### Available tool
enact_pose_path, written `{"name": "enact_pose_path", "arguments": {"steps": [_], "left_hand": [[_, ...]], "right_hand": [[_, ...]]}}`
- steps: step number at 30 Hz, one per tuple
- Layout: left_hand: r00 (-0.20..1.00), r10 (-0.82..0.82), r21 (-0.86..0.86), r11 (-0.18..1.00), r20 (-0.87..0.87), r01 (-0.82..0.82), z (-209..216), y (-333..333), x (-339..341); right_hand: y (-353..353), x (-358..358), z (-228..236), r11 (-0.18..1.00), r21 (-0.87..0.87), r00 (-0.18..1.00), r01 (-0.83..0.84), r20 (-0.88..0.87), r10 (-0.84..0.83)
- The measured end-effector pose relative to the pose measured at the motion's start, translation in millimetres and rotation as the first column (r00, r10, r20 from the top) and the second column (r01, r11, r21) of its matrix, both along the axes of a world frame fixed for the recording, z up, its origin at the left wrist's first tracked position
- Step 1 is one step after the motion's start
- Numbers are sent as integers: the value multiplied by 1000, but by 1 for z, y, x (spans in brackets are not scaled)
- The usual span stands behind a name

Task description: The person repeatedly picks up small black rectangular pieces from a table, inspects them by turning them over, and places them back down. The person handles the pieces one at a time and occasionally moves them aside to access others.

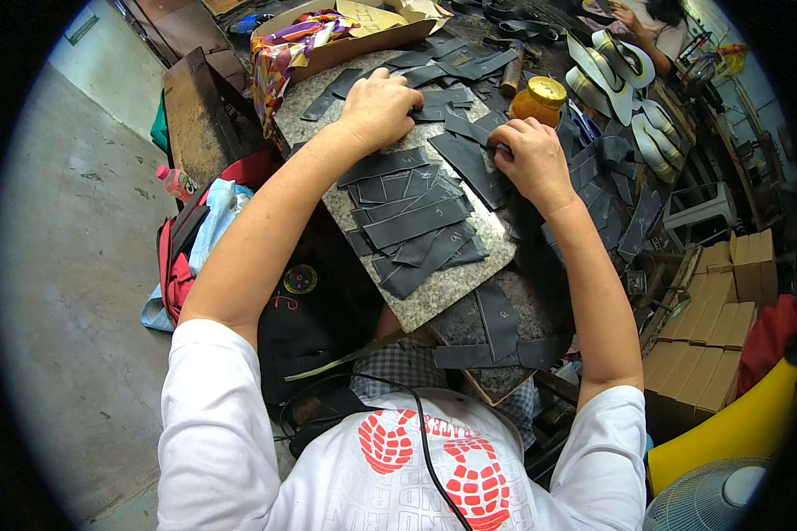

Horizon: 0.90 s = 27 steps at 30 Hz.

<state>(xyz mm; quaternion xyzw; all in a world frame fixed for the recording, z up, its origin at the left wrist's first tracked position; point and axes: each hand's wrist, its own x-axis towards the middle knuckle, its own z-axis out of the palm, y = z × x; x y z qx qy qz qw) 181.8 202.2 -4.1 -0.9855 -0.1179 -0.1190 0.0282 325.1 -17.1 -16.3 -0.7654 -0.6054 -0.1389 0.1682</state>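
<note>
Both my arms reach over a speckled stone slab (407, 309) strewn with flat, dark strips that look like leather or a similar sheet material. My left hand (379, 108), fingers bent together, is at a dark strip (434, 112) near the slab's far side; its fingertips are partly hidden. Farther right, my right hand (533, 161) pinches the end of another dark strip (468, 126) beside a yellow-lidded jar (540, 99). Between my forearms lies an overlapping pile of dark pieces (416, 221), several with pale marks.
An open carton (363, 49) with colourful wrapping stands at the far left of the bench. White-edged sandals or soles (613, 75) and more dark pieces crowd the right. Small brown boxes (695, 354) and a fan (717, 496) are at lower right. Another person (651, 22) sits at far right.
</note>
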Motion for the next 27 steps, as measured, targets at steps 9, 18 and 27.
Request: {"name": "enact_pose_path", "arguments": {"steps": [9, 18, 27], "left_hand": [[997, 57, 45, 997, 61, -60, -4, -2, -4], [881, -26, -55, 997, 473, 59, 19, -38, -73], [742, -136, -309, 849, 656, 428, -6, -146, -141]], "right_hand": [[-8, 8, 0, 990, 2, 948, -141, -289, 136], [-50, -19, 23, 986, 168, 842, -12, -530, 100], [-133, -70, 26, 964, 167, 753, 205, -656, -47]]}}
